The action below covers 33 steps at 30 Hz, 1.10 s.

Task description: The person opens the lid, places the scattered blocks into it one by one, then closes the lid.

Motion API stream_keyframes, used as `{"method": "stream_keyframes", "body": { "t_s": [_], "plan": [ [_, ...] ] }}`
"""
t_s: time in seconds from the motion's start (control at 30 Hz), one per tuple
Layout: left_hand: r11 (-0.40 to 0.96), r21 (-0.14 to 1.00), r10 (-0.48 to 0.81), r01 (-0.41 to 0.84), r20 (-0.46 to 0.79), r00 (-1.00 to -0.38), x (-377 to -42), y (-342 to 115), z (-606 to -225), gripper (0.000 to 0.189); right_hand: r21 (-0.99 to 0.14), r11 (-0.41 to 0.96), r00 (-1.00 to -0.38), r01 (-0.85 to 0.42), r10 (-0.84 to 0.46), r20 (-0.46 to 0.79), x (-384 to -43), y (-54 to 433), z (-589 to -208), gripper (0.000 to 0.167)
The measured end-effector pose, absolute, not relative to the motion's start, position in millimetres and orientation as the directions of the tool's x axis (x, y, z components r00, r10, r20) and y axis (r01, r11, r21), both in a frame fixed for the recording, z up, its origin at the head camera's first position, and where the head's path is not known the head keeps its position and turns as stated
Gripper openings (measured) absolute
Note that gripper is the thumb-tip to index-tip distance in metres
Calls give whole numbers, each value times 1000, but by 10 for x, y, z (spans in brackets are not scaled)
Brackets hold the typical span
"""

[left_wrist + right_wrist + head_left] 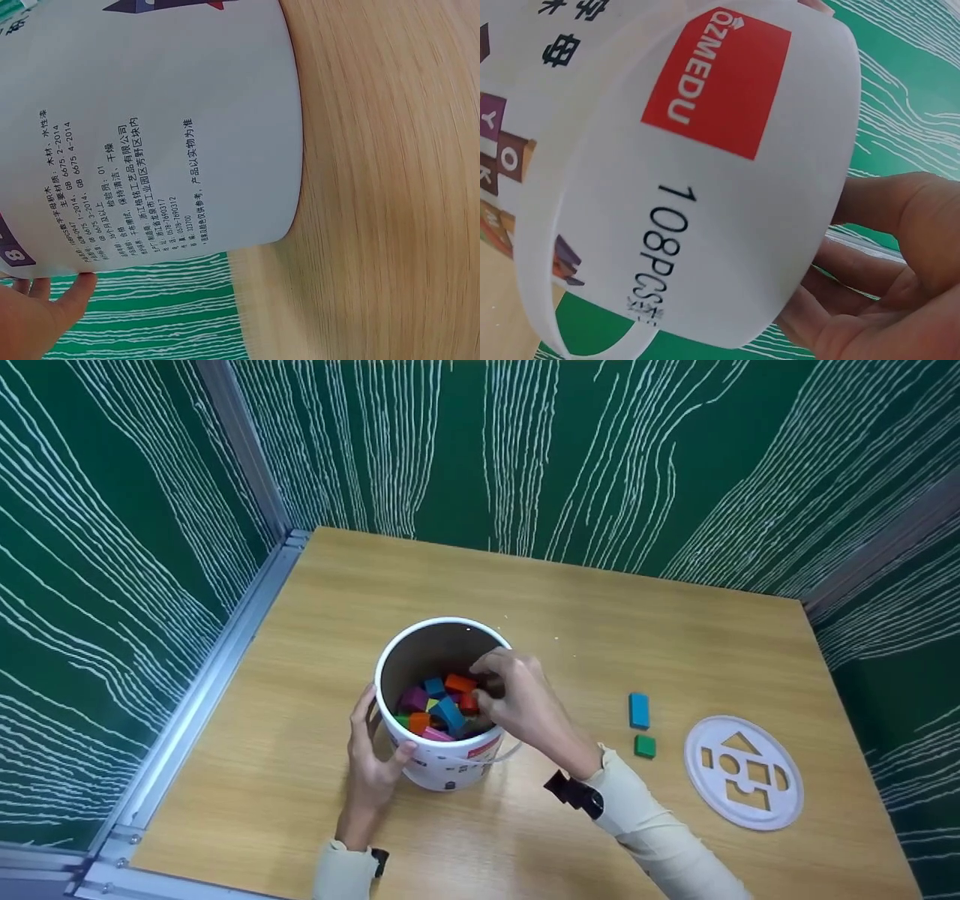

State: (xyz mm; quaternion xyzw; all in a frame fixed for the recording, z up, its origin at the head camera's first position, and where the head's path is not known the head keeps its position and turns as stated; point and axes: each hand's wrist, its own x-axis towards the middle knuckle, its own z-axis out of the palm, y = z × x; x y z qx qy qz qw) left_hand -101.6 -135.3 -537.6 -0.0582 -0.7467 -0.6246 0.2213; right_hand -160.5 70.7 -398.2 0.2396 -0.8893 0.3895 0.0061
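A white bucket [442, 776] with a printed label stands on the table, its mouth tilted into sight. My left hand [371, 769] holds its left side, thumb at the front rim and fingers along the outside. Inside lie several coloured blocks: a blue block [448, 714], an orange block [460, 683], a purple block [412, 700] and a pink block [436, 733]. Over the right rim reaches my right hand [525, 697], thumb and forefinger apart above the blocks. The bucket wall [727, 217] hides its fingertips in the right wrist view.
Right of the bucket, a blue block [639, 710] and a green block [644, 746] lie on the wooden table [570, 607]. Beyond them is a round white lid [705, 780] with shaped cutouts. Green panels [465, 450] with white lines surround the table. The bucket's handle [540, 247] hangs at its side.
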Motion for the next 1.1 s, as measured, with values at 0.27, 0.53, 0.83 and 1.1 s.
{"method": "stream_keyframes", "body": {
  "t_s": [0.27, 0.53, 0.83, 1.1],
  "plan": [
    [220, 910, -187, 351, 392, -901, -915, -1292, -5082, 80, -676, 563, -852, -476, -485, 196, -1584, 689, -3983, 24],
    [203, 911, -187, 359, 396, -899, -958, -1322, -5229, 82, -664, 549, -833, -507, -509, 215, -1479, 717, -3940, 26],
    [190, 888, -197, 419, 453, -870, -908, -1283, -5055, 79, -639, 543, -821, -545, -498, 278, -1383, 769, -3875, 23],
    [190, 892, -185, 410, 442, -878, -1012, -1355, -5376, 83, -664, 524, -834, -534, -457, 309, -1328, 848, -3842, 23]
  ]
}}
